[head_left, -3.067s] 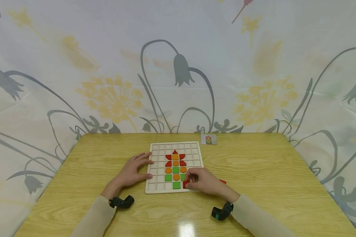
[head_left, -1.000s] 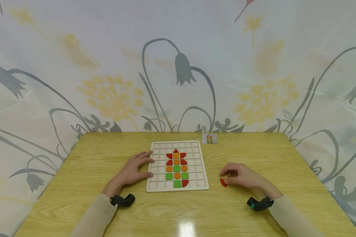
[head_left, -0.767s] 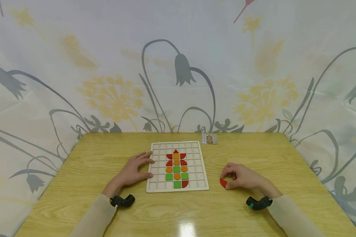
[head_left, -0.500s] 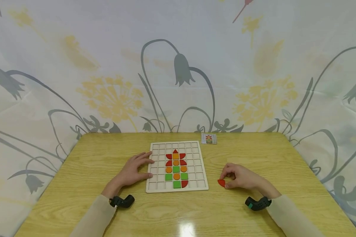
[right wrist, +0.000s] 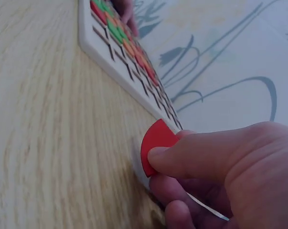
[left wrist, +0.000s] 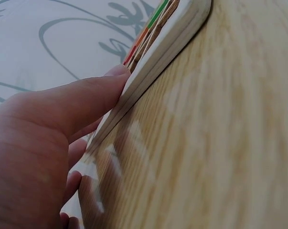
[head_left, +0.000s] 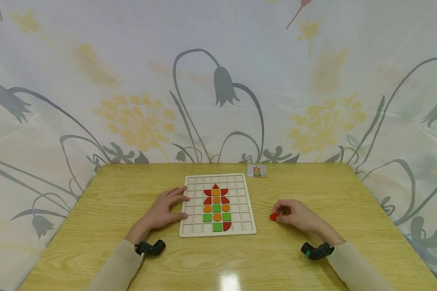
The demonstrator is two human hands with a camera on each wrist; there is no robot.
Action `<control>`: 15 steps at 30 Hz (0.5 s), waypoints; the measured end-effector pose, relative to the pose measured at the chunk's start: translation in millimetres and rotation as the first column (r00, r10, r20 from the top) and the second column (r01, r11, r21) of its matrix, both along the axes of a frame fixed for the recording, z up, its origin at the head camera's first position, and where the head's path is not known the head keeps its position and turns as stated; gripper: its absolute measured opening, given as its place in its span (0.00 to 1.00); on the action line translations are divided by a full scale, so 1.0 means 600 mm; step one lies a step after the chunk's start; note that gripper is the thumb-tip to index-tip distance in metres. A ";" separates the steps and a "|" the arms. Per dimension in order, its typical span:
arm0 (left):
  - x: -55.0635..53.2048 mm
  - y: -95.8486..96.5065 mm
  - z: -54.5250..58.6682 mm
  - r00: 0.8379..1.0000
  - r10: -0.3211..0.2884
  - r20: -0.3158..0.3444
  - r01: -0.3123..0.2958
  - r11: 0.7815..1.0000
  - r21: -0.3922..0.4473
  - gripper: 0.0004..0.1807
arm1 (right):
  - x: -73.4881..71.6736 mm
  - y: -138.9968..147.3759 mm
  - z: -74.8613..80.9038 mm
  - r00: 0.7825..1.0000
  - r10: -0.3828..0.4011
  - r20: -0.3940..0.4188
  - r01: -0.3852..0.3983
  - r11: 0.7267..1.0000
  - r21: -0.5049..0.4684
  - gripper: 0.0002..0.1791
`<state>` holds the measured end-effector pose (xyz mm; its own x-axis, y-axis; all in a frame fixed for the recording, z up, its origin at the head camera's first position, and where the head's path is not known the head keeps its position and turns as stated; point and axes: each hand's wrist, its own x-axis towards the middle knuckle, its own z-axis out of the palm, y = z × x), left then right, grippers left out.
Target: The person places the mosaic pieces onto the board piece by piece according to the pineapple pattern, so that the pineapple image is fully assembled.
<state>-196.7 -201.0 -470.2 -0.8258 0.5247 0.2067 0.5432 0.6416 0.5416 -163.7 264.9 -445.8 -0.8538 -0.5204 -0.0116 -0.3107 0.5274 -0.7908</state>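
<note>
My right hand [head_left: 294, 215] pinches a red quarter-circle tile [right wrist: 156, 143] between thumb and fingers, just above the table and right of the board. The white grid board [head_left: 240, 202] lies in the middle, bearing red, orange and green tiles in a flower-like pattern. At its bottom row a green square [head_left: 217, 227] sits beside another red quarter-circle [head_left: 227, 226]; the cell left of that green square holds no tile. My left hand [head_left: 163, 209] rests with spread fingers on the board's left edge, and the left wrist view has its thumb [left wrist: 101, 95] touching the rim.
A small pattern card [head_left: 256, 170] with a printed flower lies behind the board at the right. The wooden table [head_left: 313, 190] ends at a flower-printed backdrop [head_left: 218, 121]. Each wrist wears a black camera band [head_left: 317, 250].
One red quarter-circle now lies in the board's bottom row, where my right hand had it earlier. That hand moved right, took hold of another red tile on the table and turned it; the left stayed.
</note>
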 end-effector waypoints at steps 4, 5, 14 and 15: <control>0.001 0.001 0.001 1.000 0.003 0.001 -0.003 1.000 0.005 0.26 | -0.004 -0.005 0.002 1.000 -0.019 0.019 0.019 0.999 -0.030 0.04; 0.002 0.001 0.001 1.000 0.004 0.002 -0.004 1.000 0.005 0.26 | -0.005 -0.008 0.002 1.000 -0.013 0.025 0.014 0.999 -0.044 0.04; 0.002 0.000 0.001 1.000 0.004 0.006 -0.004 1.000 0.008 0.27 | -0.007 -0.075 -0.004 0.998 0.026 0.050 -0.021 0.995 -0.101 0.11; 0.002 0.000 0.000 1.000 0.004 0.005 -0.004 1.000 0.008 0.27 | -0.007 -0.085 -0.006 0.998 0.032 0.049 -0.028 0.995 -0.099 0.11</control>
